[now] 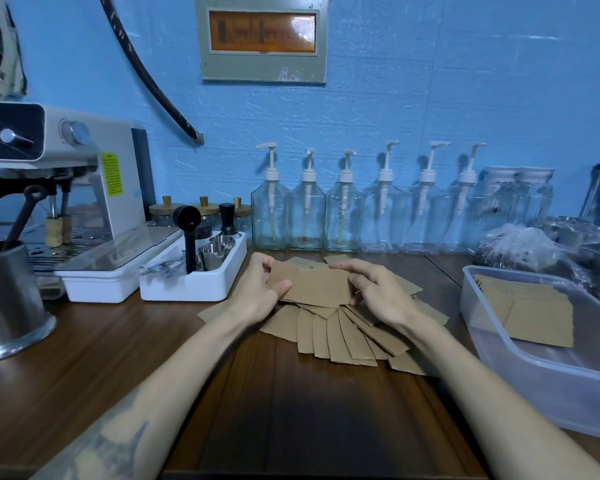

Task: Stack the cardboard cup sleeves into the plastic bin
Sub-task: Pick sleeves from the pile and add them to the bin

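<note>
Two bare forearms reach forward over the dark wooden counter [84,358]. Nearest the viewer lies a fanned spread of flat cardboard sleeves [347,336], overlapping one another on the counter.

Above the far part of that spread, both hands hold a small stack of sleeves [312,287] by its ends. The left hand [257,289] grasps the left end: its thumb lies on the top face and its fingers [262,263] curl round the far edge. The right hand [378,292] grasps the right end: its fingers [355,268] are bent down over the top face, and the thumb pinches the near right corner. Whether the stack rests on the spread beneath or is lifted clear of it cannot be determined.

To the right, a clear plastic bin [548,368] stands on the counter, well apart from the hands. A pile of sleeves [534,315] lies flat in its far part.

To the left, beyond the hands, a white tray [191,285] holds a black scoop and metal cups; a white coffee machine [94,188] stands beside it, and a steel pot [7,306] sits at the left edge.

Along the blue wall, a row of clear pump bottles [343,216] stands upright.
</note>
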Tool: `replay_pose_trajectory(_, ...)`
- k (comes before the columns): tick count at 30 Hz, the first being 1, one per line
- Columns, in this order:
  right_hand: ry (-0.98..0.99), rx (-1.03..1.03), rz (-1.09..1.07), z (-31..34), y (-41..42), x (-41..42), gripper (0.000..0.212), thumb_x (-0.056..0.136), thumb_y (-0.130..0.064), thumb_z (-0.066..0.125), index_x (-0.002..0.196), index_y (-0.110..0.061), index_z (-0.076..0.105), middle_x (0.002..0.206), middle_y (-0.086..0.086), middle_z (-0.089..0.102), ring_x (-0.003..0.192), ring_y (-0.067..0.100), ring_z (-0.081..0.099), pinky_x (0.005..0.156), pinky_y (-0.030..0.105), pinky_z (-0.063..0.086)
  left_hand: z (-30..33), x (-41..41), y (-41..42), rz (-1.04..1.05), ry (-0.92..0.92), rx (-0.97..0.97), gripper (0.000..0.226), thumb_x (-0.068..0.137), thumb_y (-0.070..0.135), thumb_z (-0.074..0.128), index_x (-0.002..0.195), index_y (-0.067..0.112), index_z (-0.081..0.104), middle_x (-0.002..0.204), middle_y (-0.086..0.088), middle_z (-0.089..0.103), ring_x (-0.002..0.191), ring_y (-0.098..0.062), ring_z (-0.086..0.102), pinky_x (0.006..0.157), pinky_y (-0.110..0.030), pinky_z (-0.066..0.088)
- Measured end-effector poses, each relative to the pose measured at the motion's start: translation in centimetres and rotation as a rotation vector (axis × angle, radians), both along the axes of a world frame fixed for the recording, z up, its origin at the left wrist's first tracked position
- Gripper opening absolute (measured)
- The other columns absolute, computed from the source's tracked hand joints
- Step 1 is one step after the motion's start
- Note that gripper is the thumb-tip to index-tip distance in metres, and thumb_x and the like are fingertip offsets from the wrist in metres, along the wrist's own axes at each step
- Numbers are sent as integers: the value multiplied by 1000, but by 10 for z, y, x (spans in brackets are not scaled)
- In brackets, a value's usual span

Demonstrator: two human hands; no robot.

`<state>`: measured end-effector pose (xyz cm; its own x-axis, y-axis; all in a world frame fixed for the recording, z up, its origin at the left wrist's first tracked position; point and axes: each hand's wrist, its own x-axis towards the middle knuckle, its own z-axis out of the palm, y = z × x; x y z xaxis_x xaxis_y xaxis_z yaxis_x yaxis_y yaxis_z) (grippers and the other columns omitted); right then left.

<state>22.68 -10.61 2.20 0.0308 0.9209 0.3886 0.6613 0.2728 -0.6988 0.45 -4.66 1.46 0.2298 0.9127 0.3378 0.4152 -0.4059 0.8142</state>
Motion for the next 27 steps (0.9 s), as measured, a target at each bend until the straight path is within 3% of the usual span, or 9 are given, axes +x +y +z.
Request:
replay_pose_trajectory(1,11,-8,16,0,0,-1,39,104,-16,37,123,-35,64,71,-4,64,73,18,61,85,45,52,-1,1,0,-8,34,8,37,94,19,63,117,13,35,107,-4,51,91,-17,51,93,-34,46)
replay_pose_trajectory(3,26,-9,53,-1,0,-3,34,103,-24,41,125,-37,63,78,-2,65,77,17,62,89,47,52,-3,3,-2,-42,44,28,47,96,19,61,128,16,26,133,-14,52,119,-27,52,107,-48,39)
replay_pose_trajectory(6,-42,12,82,-4,2,-5,28,98,-40,55,126,-42,60,87,-20,61,86,8,60,93,37,49,-6,4,-5,-100,101,101,73,96,20,60,148,36,11,150,-11,42,141,-29,37,116,-54,26)
replay_pose_trajectory(8,-78,25,104,-4,3,-6,32,97,-35,59,128,-45,58,92,-24,61,90,1,58,92,30,46,-8,5,-6,-98,204,185,71,98,23,55,149,46,12,151,-2,42,140,-28,37,117,-53,25)
replay_pose_trajectory(10,-100,26,111,-4,4,-7,37,98,-29,59,131,-45,56,106,-20,65,97,-2,59,91,27,48,-10,4,-4,-66,288,248,59,101,26,51,149,44,23,144,3,46,136,-30,39,116,-47,24)
replay_pose_trajectory(14,-145,33,80,-7,6,-10,44,98,-20,58,136,-42,54,120,-11,66,110,9,59,96,29,47,-13,3,-1,-82,289,265,43,100,25,51,141,36,40,129,3,53,127,-26,46,111,-51,30)
replay_pose_trajectory(19,-94,52,56,-7,9,-9,41,97,-14,60,128,-41,61,86,-26,60,83,-5,54,82,22,42,-12,-1,5,-116,272,264,42,98,28,55,137,34,42,132,4,53,125,-18,48,106,-49,38)
replay_pose_trajectory(24,-30,74,45,-5,8,-8,40,96,-8,61,128,-32,63,103,-12,66,91,8,56,95,37,52,-8,-18,14,-123,293,217,60,93,37,63,144,28,32,132,4,49,115,-10,49,98,-31,43)
replay_pose_trajectory(27,-23,85,4,-3,7,-4,40,95,-7,61,129,-30,63,99,-12,65,88,7,55,97,35,50,-6,-34,19,-38,353,243,52,94,39,60,140,25,39,121,7,52,110,-7,50,93,-30,43)
